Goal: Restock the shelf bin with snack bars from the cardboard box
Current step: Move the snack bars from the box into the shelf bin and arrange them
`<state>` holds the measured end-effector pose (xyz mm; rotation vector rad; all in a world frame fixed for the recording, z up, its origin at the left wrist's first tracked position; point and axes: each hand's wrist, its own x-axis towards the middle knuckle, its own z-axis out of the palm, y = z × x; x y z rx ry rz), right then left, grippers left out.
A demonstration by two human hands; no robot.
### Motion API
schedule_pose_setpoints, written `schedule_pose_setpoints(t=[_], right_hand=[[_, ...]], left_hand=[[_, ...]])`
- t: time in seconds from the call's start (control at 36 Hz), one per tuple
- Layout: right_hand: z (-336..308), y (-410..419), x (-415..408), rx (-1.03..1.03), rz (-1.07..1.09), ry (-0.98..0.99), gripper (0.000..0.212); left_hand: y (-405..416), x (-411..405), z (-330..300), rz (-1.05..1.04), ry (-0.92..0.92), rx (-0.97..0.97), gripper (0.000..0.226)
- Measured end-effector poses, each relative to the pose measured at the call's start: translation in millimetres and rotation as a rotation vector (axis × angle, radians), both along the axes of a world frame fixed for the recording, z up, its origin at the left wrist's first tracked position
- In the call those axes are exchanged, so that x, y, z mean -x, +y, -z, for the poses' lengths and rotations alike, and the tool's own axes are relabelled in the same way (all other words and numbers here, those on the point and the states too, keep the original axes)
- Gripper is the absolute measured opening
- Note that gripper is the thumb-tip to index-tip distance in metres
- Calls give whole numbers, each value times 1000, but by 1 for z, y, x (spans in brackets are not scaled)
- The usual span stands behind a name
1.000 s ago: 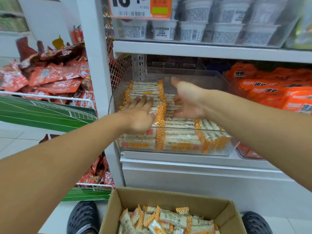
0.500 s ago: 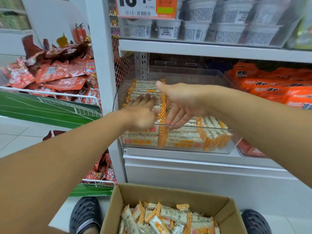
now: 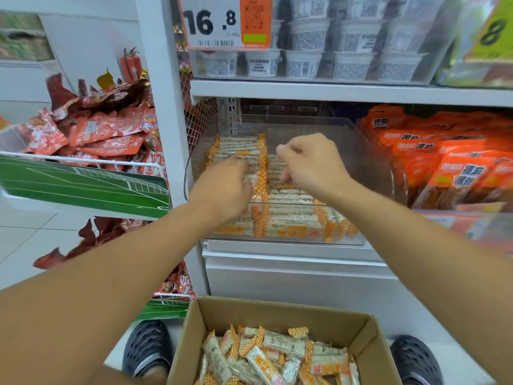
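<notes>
We see the clear shelf bin [image 3: 372,151] stacked with snack bars [image 3: 288,226], the cardboard box [image 3: 369,332] below (more bars inside). Our left hand [image 3: 224,190] and right hand [image 3: 311,159] reach in, fingers curled; we cannot tell what they hold.

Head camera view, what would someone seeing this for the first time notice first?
Two bare forearms reach to a clear shelf bin at the centre, where the left hand and right hand are over rows of orange-and-white snack bars. Below, at the bottom edge, an open cardboard box holds a loose heap of the same bars between two dark shoes. Above hangs a big price tag reading 16.8.
</notes>
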<state>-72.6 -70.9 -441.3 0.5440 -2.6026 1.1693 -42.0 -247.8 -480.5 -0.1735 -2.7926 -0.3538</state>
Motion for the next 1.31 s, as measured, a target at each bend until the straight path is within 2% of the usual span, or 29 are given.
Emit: schedule_pose_setpoints(t=[0.03,0.08,0.14,0.17,0.19,0.22,0.28,0.31,0.33,0.39,0.42,0.47,0.53,0.58,0.61,0.69,0.75,0.81,0.83,0.89,0.94,1.0,1.08,1.14,1.22,1.28,1.31], right_hand=[[11,4,-6,74,29,207,36],[39,11,-26,232,29,443,39],[78,15,-54,276,-21,494,41],[103,18,-67,235,-62,469,39],[130,23,-80,154,-97,423,35],[158,30,-92,31,-130,340,33],[220,50,-109,-335,-209,19,30],[250,61,-116,-540,-240,-193,24],[274,72,-125,-702,-266,-396,32],[310,94,-140,-880,-305,-665,82],[321,103,-146,-912,-316,-708,94],[331,115,-155,-935,-343,-714,101],[335,118,-156,-905,-299,-670,90],[330,113,-148,-799,-167,-599,71],[329,110,-144,-742,-129,-579,68],[331,99,-132,-618,-161,-624,82],[336,90,-128,-621,-219,-674,93],[342,82,-128,-674,-242,-658,93],[343,78,-129,-696,-235,-634,87],[342,67,-130,-731,-219,-596,64],[343,56,-132,-731,-212,-667,42],[343,48,-133,-606,-207,-769,30],[340,46,-131,-352,-159,-855,42],[334,48,-127,-222,-102,-939,42],[331,56,-121,81,-4,-1131,39],[327,64,-120,213,-22,-1211,28],[324,67,-121,270,-67,-1262,16]], left_hand=[[4,-10,0,-9,132,12,37],[16,-34,1,56,381,10,29],[30,-61,8,203,532,-7,17],[37,-76,15,278,487,11,15],[42,-89,27,339,339,51,16],[46,-98,44,373,99,135,19],[48,-115,87,344,-368,367,26],[48,-124,112,297,-531,430,30],[46,-134,138,228,-643,426,35],[42,-152,186,61,-767,310,49],[41,-162,208,-2,-817,255,57],[40,-178,244,-82,-915,199,67],[40,-187,268,-135,-957,169,74],[38,-186,281,-188,-950,165,77],[36,-183,287,-205,-960,161,78],[27,-171,298,-113,-996,181,72],[21,-167,303,-47,-996,172,63],[20,-163,305,-48,-991,209,65],[22,-162,306,-64,-967,217,65],[28,-159,305,-85,-910,201,55],[33,-156,302,-73,-871,215,41],[34,-153,301,-73,-821,199,35],[35,-146,299,-119,-787,-15,35],[36,-143,298,-203,-810,-262,34],[39,-138,293,-345,-756,-583,30],[39,-135,290,-458,-748,-816,29],[39,-135,285,-503,-755,-931,32]])
